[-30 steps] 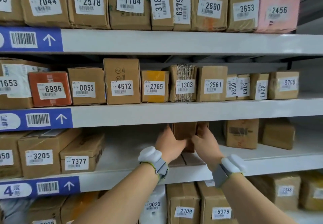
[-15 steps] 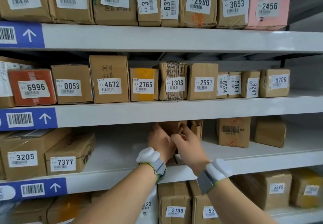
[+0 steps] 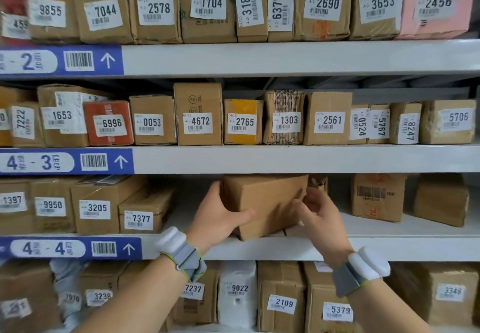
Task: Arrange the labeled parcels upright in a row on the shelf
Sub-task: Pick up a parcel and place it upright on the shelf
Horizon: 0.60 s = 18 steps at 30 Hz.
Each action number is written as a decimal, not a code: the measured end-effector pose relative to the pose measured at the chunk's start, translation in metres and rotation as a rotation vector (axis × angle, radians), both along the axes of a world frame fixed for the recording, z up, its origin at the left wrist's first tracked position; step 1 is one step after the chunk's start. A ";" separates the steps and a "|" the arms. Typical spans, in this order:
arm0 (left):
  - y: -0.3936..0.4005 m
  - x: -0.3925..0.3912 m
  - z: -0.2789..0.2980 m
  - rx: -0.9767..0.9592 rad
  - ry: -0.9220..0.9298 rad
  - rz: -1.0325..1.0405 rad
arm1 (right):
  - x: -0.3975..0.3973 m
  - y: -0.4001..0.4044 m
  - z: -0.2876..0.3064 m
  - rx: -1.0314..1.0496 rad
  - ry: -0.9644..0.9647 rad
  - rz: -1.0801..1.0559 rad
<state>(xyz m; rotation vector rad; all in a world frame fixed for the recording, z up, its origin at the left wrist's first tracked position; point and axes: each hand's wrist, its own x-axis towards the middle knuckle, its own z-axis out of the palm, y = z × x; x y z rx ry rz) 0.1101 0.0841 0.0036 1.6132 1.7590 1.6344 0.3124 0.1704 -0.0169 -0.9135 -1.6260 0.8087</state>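
A plain brown cardboard parcel (image 3: 262, 200) sits tilted at the front of the 4-4 shelf (image 3: 389, 249), no label showing on its visible faces. My left hand (image 3: 220, 218) grips its left end, thumb across the front face. My right hand (image 3: 317, 215) is at its right end with curled fingers, blurred, and whether it touches the parcel I cannot tell. Behind the parcel's right corner a second small brown box (image 3: 318, 183) peeks out. To the left, parcel 7377 (image 3: 141, 214) and parcel 3205 (image 3: 97, 209) stand in a row with labels facing out.
On the same shelf to the right stand a brown box with a printed barcode (image 3: 376, 197) and another plain box (image 3: 441, 202). Bare shelf lies between 7377 and the held parcel. The shelf above (image 3: 285, 159) carries a full labeled row; more parcels fill the shelf below.
The parcel has come forward to the shelf's front edge and turned so a broad face shows. My left hand shifted to its left end; the camera moved closer and panned left.
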 end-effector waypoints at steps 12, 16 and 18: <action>-0.056 -0.035 -0.011 -0.018 -0.233 -0.261 | 0.004 -0.021 -0.002 -0.086 0.091 0.461; -0.065 -0.031 -0.007 -0.021 -0.212 -0.289 | 0.007 -0.022 -0.008 -0.040 0.111 0.466; -0.067 -0.029 -0.006 -0.025 -0.205 -0.294 | 0.009 -0.022 -0.009 -0.027 0.119 0.477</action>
